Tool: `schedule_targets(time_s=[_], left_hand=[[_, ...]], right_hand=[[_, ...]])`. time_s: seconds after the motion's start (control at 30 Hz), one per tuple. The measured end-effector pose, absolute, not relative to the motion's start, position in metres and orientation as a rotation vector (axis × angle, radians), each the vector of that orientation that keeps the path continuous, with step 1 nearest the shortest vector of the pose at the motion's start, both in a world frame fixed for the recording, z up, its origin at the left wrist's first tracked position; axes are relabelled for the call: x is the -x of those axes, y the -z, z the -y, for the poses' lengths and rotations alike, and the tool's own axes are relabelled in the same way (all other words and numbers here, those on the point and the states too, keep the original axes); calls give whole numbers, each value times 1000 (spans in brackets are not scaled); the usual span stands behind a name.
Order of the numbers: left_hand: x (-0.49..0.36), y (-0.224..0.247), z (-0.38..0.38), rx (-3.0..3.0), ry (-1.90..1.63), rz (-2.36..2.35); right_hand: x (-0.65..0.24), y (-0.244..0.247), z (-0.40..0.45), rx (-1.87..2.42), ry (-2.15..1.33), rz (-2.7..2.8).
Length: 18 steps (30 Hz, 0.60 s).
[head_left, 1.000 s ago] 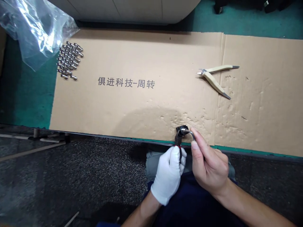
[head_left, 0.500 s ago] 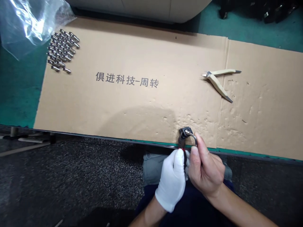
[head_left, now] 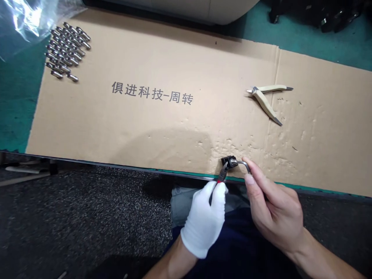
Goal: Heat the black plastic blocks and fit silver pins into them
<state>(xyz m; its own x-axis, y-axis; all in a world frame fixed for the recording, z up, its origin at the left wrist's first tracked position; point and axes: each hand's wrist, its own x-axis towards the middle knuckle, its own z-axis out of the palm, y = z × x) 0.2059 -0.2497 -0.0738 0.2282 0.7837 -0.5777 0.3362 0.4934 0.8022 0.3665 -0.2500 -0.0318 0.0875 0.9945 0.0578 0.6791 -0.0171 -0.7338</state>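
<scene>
My left hand [head_left: 205, 219], in a white glove, is closed around a pair of pliers [head_left: 222, 175] with a red mark near the handle. The pliers' jaws meet a small black part [head_left: 228, 161] at the cardboard's front edge. Bare and to the right, my right hand [head_left: 274, 205] pinches a bent metal rod [head_left: 244, 164] between thumb and forefinger. The rod's far end reaches a metal piece [head_left: 233, 162] at the black part. What the gloved palm covers is hidden.
Cream-handled pliers [head_left: 266, 102] lie spread on the cardboard sheet [head_left: 154, 131]. Several metal cylinders [head_left: 65, 50] are grouped at its far left, beside a clear plastic bag [head_left: 26, 23]. Dark objects [head_left: 316, 15] sit at the back right, and a pale rounded object [head_left: 186, 7] at the back.
My right hand has moved right, away from my left hand, and the bent rod has swung from pointing toward me to lying more sideways. The view has shifted slightly.
</scene>
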Motion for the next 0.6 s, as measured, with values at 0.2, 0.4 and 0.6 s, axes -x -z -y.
schedule_targets(time_s=[0.2,0.4,0.6], left_hand=[[-201,71,240,-1335,-413,-1405],[-200,69,233,-1518,-391,-1401],[-200,73,236,-1667,-386,-1395]], right_hand=[[-378,19,238,1787,-815,1619],[-389,10,232,1837,-978,1554],[-403,6,223,1870,-1147,1554]])
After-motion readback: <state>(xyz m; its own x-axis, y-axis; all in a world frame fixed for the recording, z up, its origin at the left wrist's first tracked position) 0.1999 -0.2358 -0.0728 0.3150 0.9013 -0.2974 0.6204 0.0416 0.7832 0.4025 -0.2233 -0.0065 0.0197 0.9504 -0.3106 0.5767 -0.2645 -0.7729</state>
